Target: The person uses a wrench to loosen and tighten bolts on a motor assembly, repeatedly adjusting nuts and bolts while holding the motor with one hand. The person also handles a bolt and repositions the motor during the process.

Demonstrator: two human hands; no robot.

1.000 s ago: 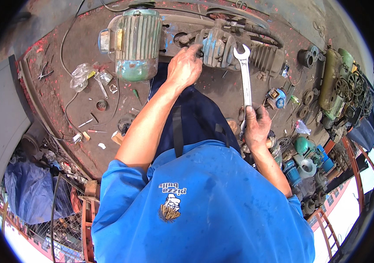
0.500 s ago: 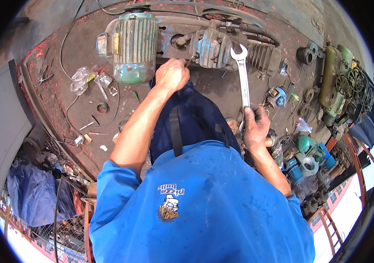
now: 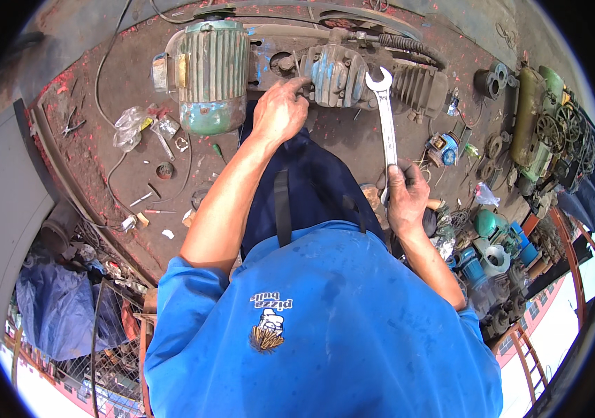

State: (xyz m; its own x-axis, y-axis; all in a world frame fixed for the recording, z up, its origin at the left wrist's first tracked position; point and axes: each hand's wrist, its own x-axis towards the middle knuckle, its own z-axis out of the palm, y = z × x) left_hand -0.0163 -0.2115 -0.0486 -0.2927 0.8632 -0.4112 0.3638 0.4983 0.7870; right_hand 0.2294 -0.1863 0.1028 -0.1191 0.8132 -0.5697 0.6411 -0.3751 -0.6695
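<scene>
My left hand [image 3: 280,110] is at the left edge of the grimy, blue-flecked compressor head [image 3: 333,76], its fingers curled; whatever they grip is too small to make out. Just left of it stands a ribbed green electric motor [image 3: 211,76] on the same long base [image 3: 264,64]. My right hand [image 3: 406,195] is closed round the lower end of a large silver open-ended spanner [image 3: 385,115], which points upward; its jaw lies over the compressor's right part in the picture.
A loose cable [image 3: 105,83], plastic bag [image 3: 128,129] and scattered tools lie on the floor at left. Pulleys [image 3: 489,87], old tanks [image 3: 524,125] and machine parts crowd the right. A blue tarpaulin [image 3: 53,303] and a metal grating [image 3: 112,355] are at lower left.
My left hand moved down and left, away from the compressor head, then came back up to its edge. My right hand with the spanner has shifted only slightly.
</scene>
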